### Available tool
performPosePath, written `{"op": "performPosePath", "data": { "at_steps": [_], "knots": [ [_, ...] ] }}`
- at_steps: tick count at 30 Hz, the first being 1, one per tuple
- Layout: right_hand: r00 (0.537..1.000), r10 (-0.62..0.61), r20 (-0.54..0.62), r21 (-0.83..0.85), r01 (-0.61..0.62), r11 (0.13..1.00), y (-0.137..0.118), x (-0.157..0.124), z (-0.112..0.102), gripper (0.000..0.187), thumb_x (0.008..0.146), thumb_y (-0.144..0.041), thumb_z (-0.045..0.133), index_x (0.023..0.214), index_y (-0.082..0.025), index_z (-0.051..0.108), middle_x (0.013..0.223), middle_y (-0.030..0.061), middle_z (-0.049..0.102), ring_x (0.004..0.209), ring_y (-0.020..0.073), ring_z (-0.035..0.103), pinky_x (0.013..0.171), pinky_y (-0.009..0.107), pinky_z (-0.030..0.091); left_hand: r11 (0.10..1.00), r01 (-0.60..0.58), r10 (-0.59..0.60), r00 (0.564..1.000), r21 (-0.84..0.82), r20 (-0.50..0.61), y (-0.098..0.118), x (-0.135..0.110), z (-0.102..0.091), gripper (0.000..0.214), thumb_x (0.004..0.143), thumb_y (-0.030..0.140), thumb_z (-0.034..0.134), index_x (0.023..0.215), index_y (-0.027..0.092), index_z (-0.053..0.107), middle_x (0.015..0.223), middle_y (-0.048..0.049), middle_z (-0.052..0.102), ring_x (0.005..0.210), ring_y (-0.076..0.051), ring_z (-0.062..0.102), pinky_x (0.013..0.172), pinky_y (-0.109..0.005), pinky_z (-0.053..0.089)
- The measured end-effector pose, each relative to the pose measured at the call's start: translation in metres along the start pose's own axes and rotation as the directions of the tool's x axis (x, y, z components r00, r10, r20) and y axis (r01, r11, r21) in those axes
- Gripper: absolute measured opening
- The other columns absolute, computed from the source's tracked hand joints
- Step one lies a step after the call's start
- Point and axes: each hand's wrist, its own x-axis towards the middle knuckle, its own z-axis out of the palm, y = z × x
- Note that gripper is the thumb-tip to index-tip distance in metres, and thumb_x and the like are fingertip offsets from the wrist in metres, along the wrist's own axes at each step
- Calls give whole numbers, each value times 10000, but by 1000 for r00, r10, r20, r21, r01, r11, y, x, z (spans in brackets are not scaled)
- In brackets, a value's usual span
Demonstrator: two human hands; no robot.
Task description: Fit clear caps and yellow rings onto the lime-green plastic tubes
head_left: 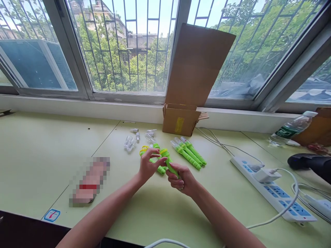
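My right hand (pixel 183 179) is wrapped round the lower part of a green tapered plastic tube (pixel 170 165), tilted with its wide end away from me. A yellow ring (pixel 163 151) sits round that wide end. The thumb and fingers of my left hand (pixel 148 167) pinch the tube near the ring. Partly hidden behind my left hand lie more green tubes (pixel 161 170) and loose yellow rings (pixel 143 149). To the right, three green tubes (pixel 190 153) with clear tops lie side by side. Small clear bottles (pixel 129 143) and white spray nozzles (pixel 138 137) rest farther back on the left.
An open cardboard box (pixel 181 119) stands against the window ledge. On the right are a white power strip (pixel 274 189) with plugged cables and a tilted water bottle (pixel 292 129). A pixelated flat object (pixel 90 182) lies on the table (pixel 51 148) at left.
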Motion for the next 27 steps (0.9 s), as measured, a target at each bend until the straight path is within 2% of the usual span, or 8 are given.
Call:
{"op": "performPosePath", "data": {
  "at_steps": [3, 8, 16, 21, 27],
  "knots": [
    [999, -39, -18, -38, 39, 999, 0, 0, 2, 267, 780, -405, 643, 922, -193, 565, 529, -85, 393, 350, 23, 203, 341, 169, 101, 1000, -8, 8, 1000, 7, -6, 3, 1, -1, 247, 717, 334, 765, 843, 188, 610, 907, -35, 660, 791, -162, 680, 705, -343, 635],
    [990, -117, -83, -129, 106, 986, 3, 1, 7, 248, 783, -402, 643, 880, -189, 563, 533, -57, 483, 346, 33, 275, 343, 175, 137, 999, -28, 28, 1000, 24, 4, 7, 2, -3, 209, 743, 308, 742, 840, 187, 601, 954, -52, 656, 920, -193, 670, 743, -352, 627],
    [972, -201, -123, -253, 165, 953, 8, 5, 8, 253, 788, -413, 623, 867, -177, 581, 512, -55, 506, 323, 48, 320, 322, 183, 184, 999, -10, 10, 1000, 34, 2, 6, 0, -1, 192, 752, 309, 730, 816, 184, 599, 887, -37, 662, 914, -196, 674, 738, -349, 620],
    [933, -326, -154, -469, 221, 855, 13, 7, 10, 328, 776, -432, 647, 641, -183, 481, 431, -74, 442, 287, 51, 331, 297, 189, 198, 997, -25, 23, 1000, 70, 19, 7, -1, -2, 228, 731, 316, 748, 815, 178, 588, 945, -55, 651, 921, -192, 657, 730, -334, 607],
    [928, -337, -159, -507, 216, 834, 20, 9, 10, 243, 793, -392, 630, 753, -195, 493, 412, -115, 391, 283, 41, 277, 289, 172, 201, 994, -29, 23, 998, 101, 55, 6, 0, -3, 216, 735, 300, 744, 800, 180, 577, 910, -45, 640, 907, -186, 650, 730, -328, 593]
  ]
}}
